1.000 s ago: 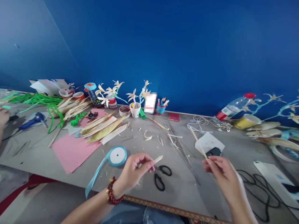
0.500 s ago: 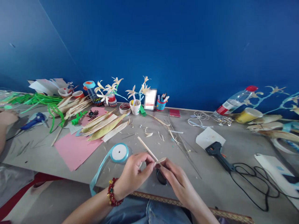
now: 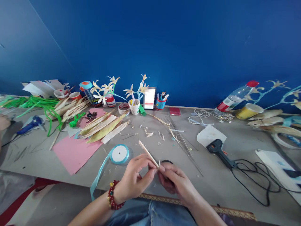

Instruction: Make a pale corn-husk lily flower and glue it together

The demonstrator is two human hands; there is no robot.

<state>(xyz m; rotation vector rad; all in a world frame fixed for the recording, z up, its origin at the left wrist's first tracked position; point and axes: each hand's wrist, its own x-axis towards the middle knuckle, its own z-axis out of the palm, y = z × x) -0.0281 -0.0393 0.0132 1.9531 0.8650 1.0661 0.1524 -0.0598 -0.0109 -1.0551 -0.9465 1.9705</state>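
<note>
My left hand [image 3: 137, 174], with a red bead bracelet at the wrist, pinches a thin pale stick [image 3: 148, 153] that points up and to the left. My right hand [image 3: 172, 179] meets it at the stick's lower end, thumb and fingers pressed on a small pale pointed piece. Part of a black object [image 3: 167, 162] shows behind the right fingers; what it is cannot be made out. Just left of my hands lies a spool of light blue ribbon [image 3: 119, 154], its loose end hanging over the table edge.
Pink paper [image 3: 76, 153] and dried husks [image 3: 108, 128] lie left. A black glue gun [image 3: 221, 152] with a coiled cord lies right. Thin wires [image 3: 182, 138] lie ahead. Cups with pale flowers [image 3: 134, 106] stand by the wall. Another person's hand [image 3: 4, 121] is far left.
My right hand has turned and closed in at the stick's lower end. The pale piece there now stands upright rather than lying sideways. The view has shifted slightly.
</note>
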